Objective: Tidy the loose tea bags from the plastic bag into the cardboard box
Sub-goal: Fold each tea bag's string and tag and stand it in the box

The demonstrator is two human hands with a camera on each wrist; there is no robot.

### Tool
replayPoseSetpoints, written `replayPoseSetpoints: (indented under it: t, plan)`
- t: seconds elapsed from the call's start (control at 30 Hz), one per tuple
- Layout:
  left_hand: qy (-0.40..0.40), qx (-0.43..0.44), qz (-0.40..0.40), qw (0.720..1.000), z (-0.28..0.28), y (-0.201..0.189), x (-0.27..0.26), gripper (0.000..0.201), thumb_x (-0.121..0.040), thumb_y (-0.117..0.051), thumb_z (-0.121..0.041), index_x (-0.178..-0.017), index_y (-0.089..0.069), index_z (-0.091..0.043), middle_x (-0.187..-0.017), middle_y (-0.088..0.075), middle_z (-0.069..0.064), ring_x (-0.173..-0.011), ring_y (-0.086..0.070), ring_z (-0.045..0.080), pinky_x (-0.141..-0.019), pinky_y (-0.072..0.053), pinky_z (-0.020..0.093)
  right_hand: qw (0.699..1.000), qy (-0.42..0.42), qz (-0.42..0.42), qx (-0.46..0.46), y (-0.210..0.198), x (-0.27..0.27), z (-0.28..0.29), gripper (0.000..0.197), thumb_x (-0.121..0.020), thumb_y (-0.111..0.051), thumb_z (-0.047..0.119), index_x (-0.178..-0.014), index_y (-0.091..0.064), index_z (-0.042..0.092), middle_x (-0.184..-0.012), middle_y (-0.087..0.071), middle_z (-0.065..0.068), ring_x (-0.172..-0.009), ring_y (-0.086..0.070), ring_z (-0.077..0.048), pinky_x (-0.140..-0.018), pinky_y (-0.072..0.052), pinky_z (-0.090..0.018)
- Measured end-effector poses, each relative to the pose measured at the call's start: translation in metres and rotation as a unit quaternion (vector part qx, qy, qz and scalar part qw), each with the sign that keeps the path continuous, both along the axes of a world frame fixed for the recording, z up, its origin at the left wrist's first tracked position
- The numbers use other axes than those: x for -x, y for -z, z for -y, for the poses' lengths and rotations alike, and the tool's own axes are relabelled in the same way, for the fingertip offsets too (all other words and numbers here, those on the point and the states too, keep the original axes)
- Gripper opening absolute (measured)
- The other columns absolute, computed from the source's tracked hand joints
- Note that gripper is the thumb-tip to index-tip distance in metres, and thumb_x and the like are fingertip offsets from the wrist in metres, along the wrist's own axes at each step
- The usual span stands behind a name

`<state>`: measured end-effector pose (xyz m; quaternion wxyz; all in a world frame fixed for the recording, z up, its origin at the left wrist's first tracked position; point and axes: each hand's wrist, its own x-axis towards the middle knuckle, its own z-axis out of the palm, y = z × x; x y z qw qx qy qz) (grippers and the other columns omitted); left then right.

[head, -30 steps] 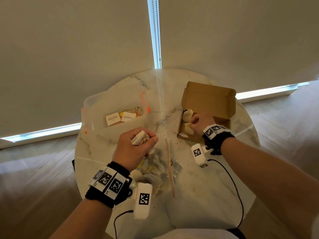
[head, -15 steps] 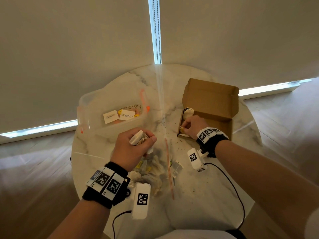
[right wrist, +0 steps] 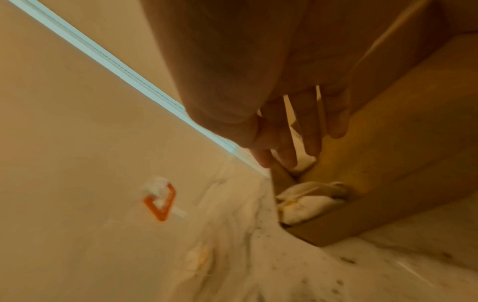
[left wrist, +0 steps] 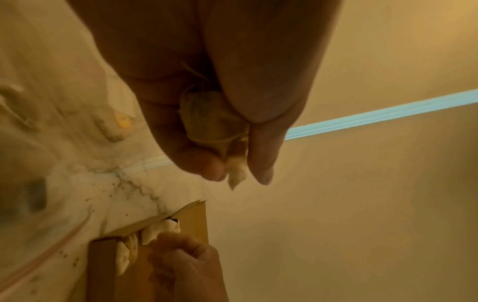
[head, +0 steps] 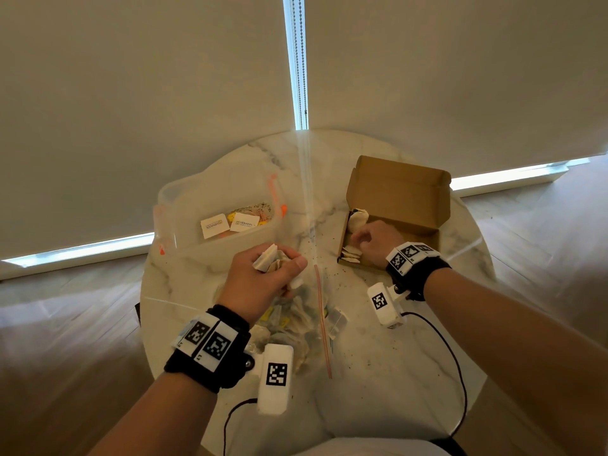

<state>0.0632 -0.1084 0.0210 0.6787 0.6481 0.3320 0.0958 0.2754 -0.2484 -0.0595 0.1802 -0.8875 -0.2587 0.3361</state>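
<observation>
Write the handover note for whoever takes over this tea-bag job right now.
Left hand: grip closed on a bunch of tea bags, held above the plastic bag.
Right hand: fingers straight, inside the cardboard box, arranging the tea bags already there.
Done: a few bags packed at the box's left end.
Left: box the held bunch, then the many bags in the plastic bag. The clear tub plays no part.

Bare marble surface lies open between the plastic bag and the cardboard box; the box's raised lid walls off its far side.
</observation>
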Motion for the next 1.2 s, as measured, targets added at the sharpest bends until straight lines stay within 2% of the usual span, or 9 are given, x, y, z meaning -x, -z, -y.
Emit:
replayPoseSetpoints:
  t: [0.1, 0.27, 0.47, 0.6, 0.7, 0.8, 0.87, 0.97, 1.2]
  plan:
    - [-0.015, 0.083, -0.01, 0.996, 0.002, -0.002, -0.003, 0.011, -0.087, -0.072, -0.012, -0.085, -0.069, -0.002, -0.077, -0.064, 0.018, -0.064, -0.057, 0.026, -0.05, -0.051, 0.028, 0.993, 0.004, 0.03, -0.111, -0.025, 0.014, -0.006, 0.021, -0.096, -0.054, 0.015, -0.108, -0.071, 0.019, -0.106, -0.069, 0.001, -0.088, -0.06, -0.009, -0.07, -0.044, -0.015]
    - [-0.032, 0.225, -0.02, 0.974, 0.004, -0.011, -0.004, 0.027, -0.092, -0.065, -0.023, -0.104, -0.067, 0.001, -0.086, -0.065, 0.014, -0.071, -0.063, 0.02, -0.056, -0.055, 0.028, 0.951, -0.084, 0.055, -0.292, -0.082, 0.062, -0.01, 0.012, -0.091, -0.066, 0.021, -0.096, -0.075, 0.015, -0.087, -0.07, 0.01, -0.078, -0.062, 0.0, -0.07, -0.044, -0.009]
    - [-0.034, 0.346, 0.005, 0.937, 0.006, -0.018, 0.001, 0.038, -0.1, -0.05, -0.035, -0.108, -0.065, -0.002, -0.087, -0.068, 0.014, -0.076, -0.068, 0.022, -0.069, -0.061, 0.033, 0.935, -0.117, 0.087, -0.322, -0.101, 0.097, -0.003, 0.013, -0.086, -0.073, 0.03, -0.096, -0.074, 0.022, -0.092, -0.065, 0.006, -0.077, -0.058, -0.007, -0.065, -0.039, -0.009]
    - [-0.04, 0.356, 0.031, 0.933, 0.013, -0.02, 0.004, 0.043, -0.103, -0.042, -0.032, -0.117, -0.063, 0.002, -0.099, -0.069, 0.018, -0.087, -0.069, 0.026, -0.073, -0.061, 0.035, 0.922, -0.141, 0.163, -0.321, -0.106, 0.114, -0.002, 0.03, -0.084, -0.07, 0.04, -0.101, -0.074, 0.016, -0.093, -0.059, 0.001, -0.081, -0.051, -0.009, -0.072, -0.037, -0.017]
    - [-0.035, 0.359, 0.048, 0.932, 0.018, -0.022, 0.007, 0.042, -0.105, -0.037, -0.031, -0.107, -0.067, -0.001, -0.093, -0.072, 0.014, -0.079, -0.071, 0.02, -0.066, -0.059, 0.028, 0.94, -0.156, 0.172, -0.251, -0.113, 0.125, -0.007, 0.046, -0.082, -0.066, 0.052, -0.106, -0.071, 0.013, -0.092, -0.058, -0.002, -0.083, -0.054, -0.016, -0.073, -0.042, -0.028]
    - [-0.026, 0.338, 0.059, 0.939, 0.023, -0.023, 0.008, 0.042, -0.105, -0.035, -0.03, -0.105, -0.068, -0.003, -0.093, -0.073, 0.012, -0.08, -0.071, 0.017, -0.069, -0.058, 0.027, 0.953, -0.138, 0.169, -0.21, -0.119, 0.128, -0.012, 0.04, -0.083, -0.071, 0.046, -0.11, -0.068, 0.016, -0.096, -0.062, 0.0, -0.088, -0.056, -0.015, -0.077, -0.043, -0.03]
    - [-0.021, 0.319, 0.061, 0.945, 0.025, -0.023, 0.009, 0.043, -0.105, -0.034, -0.03, -0.106, -0.069, -0.005, -0.096, -0.074, 0.012, -0.083, -0.071, 0.018, -0.076, -0.058, 0.03, 0.954, -0.116, 0.15, -0.231, -0.123, 0.127, -0.01, 0.034, -0.084, -0.072, 0.038, -0.113, -0.07, 0.019, -0.096, -0.067, 0.001, -0.082, -0.055, -0.007, -0.077, -0.046, -0.026]
    - [-0.018, 0.309, 0.06, 0.949, 0.024, -0.024, 0.012, 0.045, -0.106, -0.033, -0.03, -0.115, -0.066, -0.002, -0.107, -0.072, 0.016, -0.096, -0.07, 0.023, -0.083, -0.057, 0.034, 0.953, -0.099, 0.122, -0.26, -0.127, 0.128, -0.004, 0.023, -0.09, -0.066, 0.03, -0.111, -0.072, 0.023, -0.083, -0.063, 0.014, -0.067, -0.052, 0.002, -0.065, -0.04, -0.007]
    - [-0.008, 0.27, 0.057, 0.961, 0.028, -0.023, 0.012, 0.035, -0.102, -0.046, -0.019, -0.122, -0.06, 0.005, -0.119, -0.065, 0.027, -0.106, -0.064, 0.031, -0.094, -0.054, 0.044, 0.958, -0.002, 0.084, -0.276, -0.12, 0.118, 0.008, 0.01, -0.091, -0.065, 0.018, -0.093, -0.075, 0.018, -0.078, -0.068, 0.015, -0.071, -0.063, 0.002, -0.064, -0.047, -0.008]
